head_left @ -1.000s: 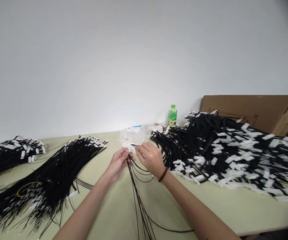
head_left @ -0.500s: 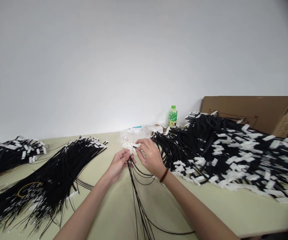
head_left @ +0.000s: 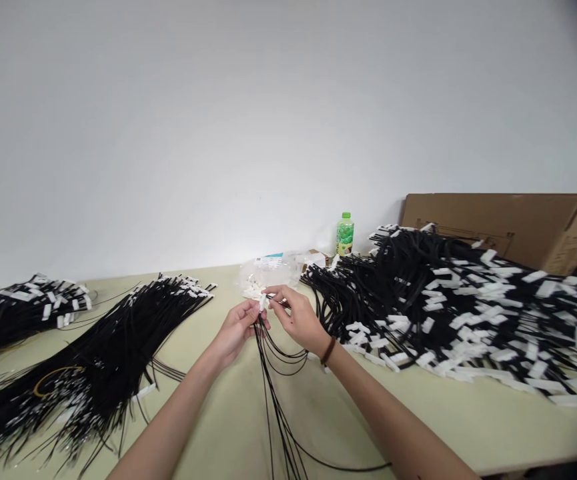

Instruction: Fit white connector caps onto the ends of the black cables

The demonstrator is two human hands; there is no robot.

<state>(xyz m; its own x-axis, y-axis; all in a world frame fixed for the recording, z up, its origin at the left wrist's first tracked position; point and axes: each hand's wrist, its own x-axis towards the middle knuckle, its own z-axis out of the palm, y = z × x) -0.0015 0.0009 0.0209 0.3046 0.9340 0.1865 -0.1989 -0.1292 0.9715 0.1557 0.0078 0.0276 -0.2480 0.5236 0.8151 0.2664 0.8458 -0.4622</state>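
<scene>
Between the thumb and fingers of my left hand (head_left: 238, 328) is a small white plastic connector (head_left: 263, 302). Several thin black wires (head_left: 279, 410) hang from it down over the table toward me. My right hand (head_left: 298, 320) is at the connector's right side, thumb and forefinger pinching the end of a black wire (head_left: 272, 298). Some wires loop between the two hands. Whether that wire's tip sits inside the connector is too small to tell. Just behind the hands lies a clear plastic bag (head_left: 268, 269) with white connectors (head_left: 254, 288) at its mouth.
Bundled black wires (head_left: 118, 340) with white ends lie at left, another bundle (head_left: 13, 310) beyond them. A big heap of black wires with white connectors (head_left: 448, 313) covers the right side. A green-capped bottle (head_left: 345, 235) and a cardboard box (head_left: 498, 230) stand at the back by the wall.
My right hand has moved slightly left and its fingers are closer to the connector. The left hand keeps its hold on the connector.
</scene>
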